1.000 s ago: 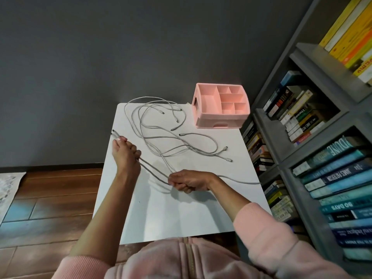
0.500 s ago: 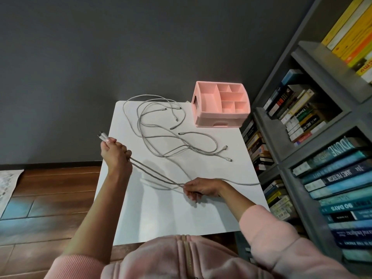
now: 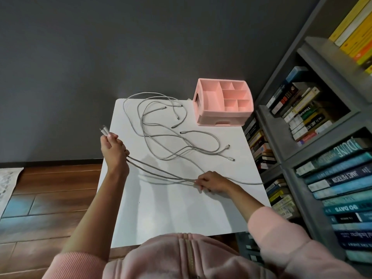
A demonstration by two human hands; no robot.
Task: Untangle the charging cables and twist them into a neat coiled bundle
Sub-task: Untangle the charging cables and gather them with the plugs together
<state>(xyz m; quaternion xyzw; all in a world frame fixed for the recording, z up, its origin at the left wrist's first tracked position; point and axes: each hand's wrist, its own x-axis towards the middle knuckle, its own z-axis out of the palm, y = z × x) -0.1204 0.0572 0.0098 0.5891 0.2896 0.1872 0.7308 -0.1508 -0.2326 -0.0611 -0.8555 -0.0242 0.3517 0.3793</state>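
Mostly matt and soft surfaces; only the floor and some book spines catch the light.

The table (image 3: 181,210) has a smooth, matt white top that takes soft shadows. The charging cables (image 3: 161,135) wear a dull pale-grey sheath, too fine to tell whether it is woven or plain, and their plug ends (image 3: 104,130) look like smooth white plastic. The pink organiser (image 3: 207,97) is moulded plastic with a faint satin sheen. The wall (image 3: 80,57) is flat, dark grey paint. The floor (image 3: 50,190) is brown wood plank, polished enough to reflect bluish light. The bookcase (image 3: 281,137) is mottled, rough-looking matt grey. The books (image 3: 342,178) have paper spines, some of them glossy. The jacket (image 3: 181,258) is fleecy pink cloth, ribbed at the cuff.
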